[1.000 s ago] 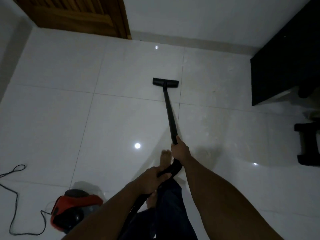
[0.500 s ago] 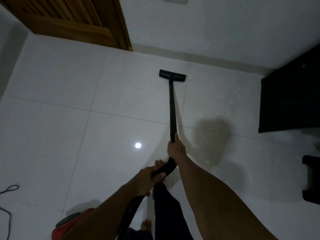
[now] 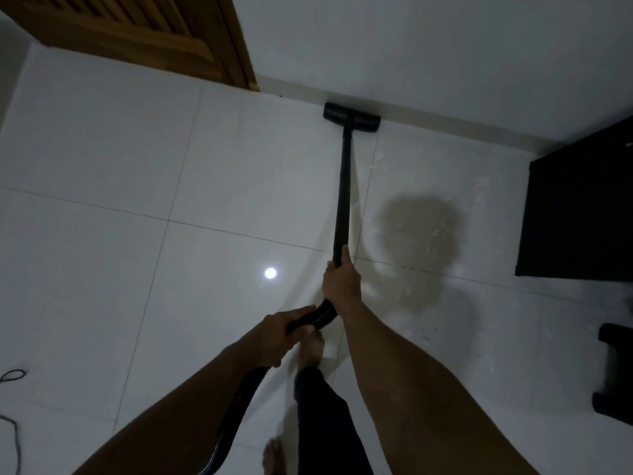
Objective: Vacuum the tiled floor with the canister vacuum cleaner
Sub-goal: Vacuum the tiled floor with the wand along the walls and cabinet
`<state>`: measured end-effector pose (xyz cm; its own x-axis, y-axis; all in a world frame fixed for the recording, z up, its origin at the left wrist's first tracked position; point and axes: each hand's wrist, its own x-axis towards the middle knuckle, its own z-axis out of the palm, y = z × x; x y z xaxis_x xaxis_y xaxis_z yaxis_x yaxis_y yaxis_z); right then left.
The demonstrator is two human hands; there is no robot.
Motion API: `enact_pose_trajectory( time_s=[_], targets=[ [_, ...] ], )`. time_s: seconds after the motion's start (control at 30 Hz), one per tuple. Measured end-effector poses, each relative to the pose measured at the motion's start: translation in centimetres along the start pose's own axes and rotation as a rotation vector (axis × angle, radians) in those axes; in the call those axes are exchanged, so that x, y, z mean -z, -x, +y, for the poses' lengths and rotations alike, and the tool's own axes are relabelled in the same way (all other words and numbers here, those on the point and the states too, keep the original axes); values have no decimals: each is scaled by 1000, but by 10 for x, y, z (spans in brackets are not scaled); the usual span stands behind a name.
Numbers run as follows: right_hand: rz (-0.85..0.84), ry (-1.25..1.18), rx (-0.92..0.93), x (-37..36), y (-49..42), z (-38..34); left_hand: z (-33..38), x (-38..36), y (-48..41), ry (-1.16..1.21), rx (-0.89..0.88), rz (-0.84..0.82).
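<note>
We find a loop of cord [image 3: 12,375] lying loose by the left edge of the floor [image 3: 102,166]; the canister itself is out of view. A wooden door [image 3: 137,32] closes the far left corner. Nearer the middle, a round light reflection [image 3: 270,273] sits on a glossy tile. The hands are apart, one ahead of the other along the cleaner. The left hand [image 3: 274,334] is curled round the ribbed hose [image 3: 239,399], which runs down and off the near edge. The right hand [image 3: 342,282], just ahead of it, is clamped on the lower end of the wand [image 3: 344,186]. The wand runs straight away to the head [image 3: 352,117], which lies flat on the tile at the floor's far edge, touching or just short of the skirting under the wall [image 3: 445,46]; we cannot tell which. Two bare feet stand below the hands. Right of the wand is a dull brownish patch [image 3: 421,228], shadow or stain, with pale flecks around it that may be dust or glare. A dark cabinet [image 3: 579,207] stands along the right edge, with a low black stool [image 3: 616,371] nearer us. Our judgement: the work is mid-stroke, at full reach against the wall. Nothing visible marks which tiles are finished. The strip beside the cabinet and the wide left half show no sign either way, so we treat the job as well short of complete.
</note>
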<state>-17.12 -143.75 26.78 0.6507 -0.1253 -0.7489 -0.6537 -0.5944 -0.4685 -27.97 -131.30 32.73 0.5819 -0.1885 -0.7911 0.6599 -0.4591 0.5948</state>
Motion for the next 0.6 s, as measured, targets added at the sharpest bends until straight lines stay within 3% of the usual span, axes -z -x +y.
enact_pose_trajectory(
  time_s=[0.23,0.6],
  targets=[
    [11,-27,-17,3,0,2,-1,-8,6,75,23,45],
    [38,-20,23,-11,44,33,-20,-23,42,-43,20,-24]
  ],
)
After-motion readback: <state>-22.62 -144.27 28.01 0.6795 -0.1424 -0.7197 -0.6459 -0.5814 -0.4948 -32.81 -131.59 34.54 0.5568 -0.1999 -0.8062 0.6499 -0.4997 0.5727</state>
